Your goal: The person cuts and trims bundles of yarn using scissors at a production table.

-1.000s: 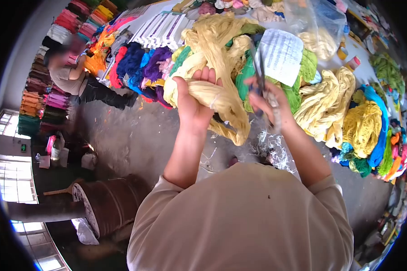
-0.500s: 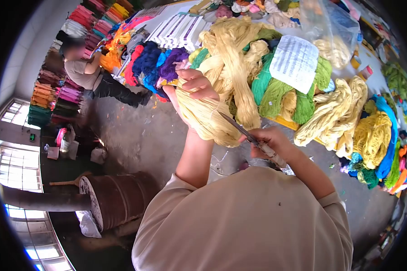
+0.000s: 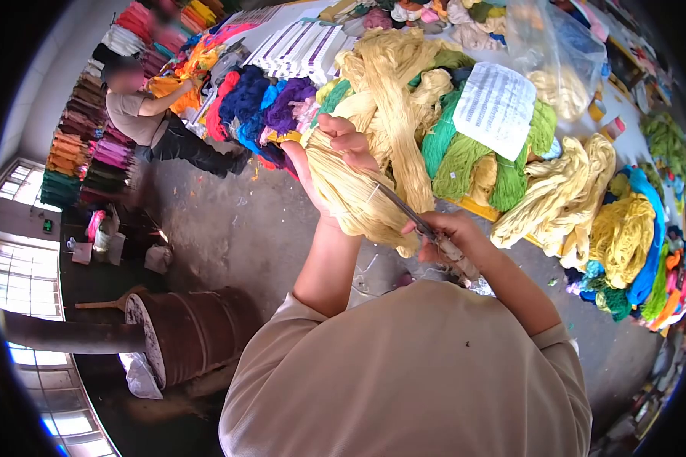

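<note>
My left hand (image 3: 335, 156) holds up a pale yellow yarn skein (image 3: 358, 194), its fingers curled around the upper part. Scissors (image 3: 404, 207) with wrapped handles are gripped in my right hand (image 3: 453, 238), their blades against the skein's right side. Beyond my hands, more pale yellow yarn (image 3: 389, 91) lies heaped on the table. To its right are green skeins (image 3: 465, 164) with a printed sheet (image 3: 495, 107) on top. Another pale yellow bundle (image 3: 560, 190) hangs over the table edge.
A co-worker (image 3: 141, 114) stands at the left beside orange yarn. Blue and purple skeins (image 3: 290, 103) lie near white stacked packs (image 3: 297, 49). At the lower left is a rusty drum (image 3: 198, 335) with a pipe. Gold yarn (image 3: 625, 236) hangs at the right.
The held skein has spread and its lower end has shifted slightly right. The scissors have stayed against it. The co-worker's arm now reaches out toward the orange yarn.
</note>
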`<act>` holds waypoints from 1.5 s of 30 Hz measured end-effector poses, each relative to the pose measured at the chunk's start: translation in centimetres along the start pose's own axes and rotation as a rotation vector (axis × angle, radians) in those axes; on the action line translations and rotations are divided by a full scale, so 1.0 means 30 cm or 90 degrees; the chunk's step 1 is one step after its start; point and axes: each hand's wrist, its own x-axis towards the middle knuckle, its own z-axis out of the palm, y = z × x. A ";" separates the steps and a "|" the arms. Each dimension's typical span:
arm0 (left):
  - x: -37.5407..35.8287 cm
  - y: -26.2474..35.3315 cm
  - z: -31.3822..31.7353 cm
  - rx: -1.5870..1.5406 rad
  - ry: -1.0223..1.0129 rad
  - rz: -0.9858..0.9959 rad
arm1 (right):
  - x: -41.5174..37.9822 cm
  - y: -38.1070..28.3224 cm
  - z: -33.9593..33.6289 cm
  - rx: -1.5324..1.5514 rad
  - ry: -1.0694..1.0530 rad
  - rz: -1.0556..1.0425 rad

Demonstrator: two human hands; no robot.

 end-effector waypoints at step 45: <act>-0.014 -0.158 0.059 1.672 -0.100 -0.054 | 0.040 0.026 -0.037 -0.146 0.216 -0.312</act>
